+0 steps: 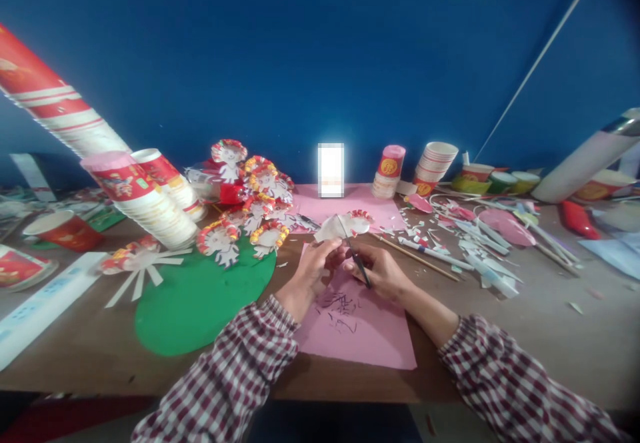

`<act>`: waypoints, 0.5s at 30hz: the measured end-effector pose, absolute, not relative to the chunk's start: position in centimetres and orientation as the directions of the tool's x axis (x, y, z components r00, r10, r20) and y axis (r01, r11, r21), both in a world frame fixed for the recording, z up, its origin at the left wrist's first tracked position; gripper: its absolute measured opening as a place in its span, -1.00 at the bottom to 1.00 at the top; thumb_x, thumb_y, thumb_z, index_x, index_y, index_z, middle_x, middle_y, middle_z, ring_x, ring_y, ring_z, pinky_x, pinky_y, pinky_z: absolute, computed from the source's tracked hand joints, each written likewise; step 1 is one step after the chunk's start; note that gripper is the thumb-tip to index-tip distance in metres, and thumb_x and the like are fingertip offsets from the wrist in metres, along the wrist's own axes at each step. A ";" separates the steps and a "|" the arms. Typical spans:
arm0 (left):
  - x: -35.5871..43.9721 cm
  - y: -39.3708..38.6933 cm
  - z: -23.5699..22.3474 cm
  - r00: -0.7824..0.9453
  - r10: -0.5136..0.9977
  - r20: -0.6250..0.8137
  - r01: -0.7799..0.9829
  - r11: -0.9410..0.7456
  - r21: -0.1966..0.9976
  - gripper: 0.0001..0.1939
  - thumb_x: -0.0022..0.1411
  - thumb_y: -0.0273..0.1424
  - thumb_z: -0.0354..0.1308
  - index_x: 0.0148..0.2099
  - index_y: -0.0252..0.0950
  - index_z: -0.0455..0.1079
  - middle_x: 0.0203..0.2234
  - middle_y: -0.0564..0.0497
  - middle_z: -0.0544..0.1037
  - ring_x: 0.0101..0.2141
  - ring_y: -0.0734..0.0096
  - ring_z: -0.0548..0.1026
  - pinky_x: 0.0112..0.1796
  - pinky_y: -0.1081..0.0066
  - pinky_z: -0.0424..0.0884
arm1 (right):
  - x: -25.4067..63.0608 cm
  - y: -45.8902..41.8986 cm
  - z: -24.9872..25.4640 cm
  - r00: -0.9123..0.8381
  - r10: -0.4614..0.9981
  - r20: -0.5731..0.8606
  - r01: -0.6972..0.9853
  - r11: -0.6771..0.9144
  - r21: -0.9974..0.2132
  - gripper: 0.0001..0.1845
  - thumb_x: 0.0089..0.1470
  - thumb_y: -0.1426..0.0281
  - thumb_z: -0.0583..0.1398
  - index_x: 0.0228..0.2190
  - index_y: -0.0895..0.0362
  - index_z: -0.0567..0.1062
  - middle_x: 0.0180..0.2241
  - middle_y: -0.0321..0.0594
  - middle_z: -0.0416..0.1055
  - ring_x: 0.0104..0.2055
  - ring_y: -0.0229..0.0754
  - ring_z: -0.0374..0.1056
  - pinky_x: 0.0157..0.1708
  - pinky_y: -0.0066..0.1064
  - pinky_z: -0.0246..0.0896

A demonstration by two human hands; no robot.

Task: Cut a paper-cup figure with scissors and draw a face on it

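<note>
"What's that in the middle, between the two hands?"

"A white paper piece (327, 228) with a red scalloped edge, just past the fingertips at twelve o'clock. The left hand (315, 271) has its fingers curled in and closed on the near edge."

"And the right hand (383, 273)?"

"Fingers bent round the dark handles of the scissors (356, 256). The blades point toward eleven and cross the paper; I can't tell how far apart they stand."

"There's writing below."

"Dark ink strokes, on a pink sheet (370, 343) under the hands, spreading toward six."

"What lies further out?"

"At ten, a cluster of paper figures (260, 180) with red and yellow curled rims. Between eight and nine, a green sheet (200, 310), with a splayed strip cut-out (143, 266) at its far left edge."

"The cups?"

"One pink-topped stack (389, 166) stands at one o'clock, and a leaning stack (145, 200) is between nine and ten."

"Messy on the other side."

"Yes, paper scraps (480, 246) are strewn over the tabletop (530, 336) at three, near a thin wooden stick (425, 262). Beyond them, between two and three, a tilted white cylinder (580, 163) with a shiny end."
</note>
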State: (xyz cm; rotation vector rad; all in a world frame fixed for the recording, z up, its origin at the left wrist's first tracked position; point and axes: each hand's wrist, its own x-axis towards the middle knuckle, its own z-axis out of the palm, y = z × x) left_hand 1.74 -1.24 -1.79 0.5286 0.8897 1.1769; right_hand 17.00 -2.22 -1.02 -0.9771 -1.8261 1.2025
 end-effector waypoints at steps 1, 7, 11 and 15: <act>1.7 -1.2 -1.8 0.119 0.942 -0.315 -0.554 0.326 0.766 -0.76 -0.09 -0.32 0.35 -0.43 -0.35 0.41 -0.55 0.02 0.46 -0.55 0.49 0.42 -0.55 0.47 0.32 | 17.0 -2.2 -1.0 -0.447 0.880 0.160 0.201 0.273 -0.941 -0.61 0.03 0.15 0.25 -0.24 0.21 0.51 -0.48 -0.27 0.35 -0.49 -0.30 0.19 -0.51 -0.50 0.11; 1.4 -1.6 -1.4 0.104 0.942 -0.318 -0.511 0.325 0.796 -0.73 -0.10 -0.29 0.35 -0.41 -0.35 0.40 -0.53 0.02 0.46 -0.54 0.49 0.43 -0.53 0.47 0.33 | 17.1 -2.2 -0.9 -0.449 0.882 0.145 0.225 0.268 -0.937 -0.65 0.00 0.16 0.26 -0.34 0.22 0.48 -0.54 -0.31 0.27 -0.52 -0.32 0.12 -0.54 -0.49 0.04; 1.3 -1.5 -1.2 0.089 0.940 -0.328 -0.497 0.327 0.804 -0.74 -0.11 -0.32 0.35 -0.41 -0.35 0.39 -0.55 0.03 0.46 -0.55 0.50 0.43 -0.53 0.48 0.34 | 17.3 -2.1 -1.0 -0.486 0.866 0.114 0.198 0.236 -0.951 -0.63 0.01 0.16 0.26 -0.29 0.23 0.47 -0.55 -0.34 0.24 -0.54 -0.34 0.09 -0.55 -0.49 0.00; 1.0 -1.1 -1.1 0.137 0.946 -0.295 -0.516 0.323 0.793 -0.80 -0.12 -0.40 0.33 -0.51 -0.37 0.36 -0.62 0.05 0.42 -0.59 0.56 0.39 -0.55 0.53 0.31 | 17.4 -2.0 -1.2 -0.504 0.856 0.112 0.217 0.252 -0.943 -0.65 0.02 0.15 0.24 -0.34 0.22 0.46 -0.57 -0.35 0.22 -0.55 -0.33 0.10 -0.55 -0.49 0.00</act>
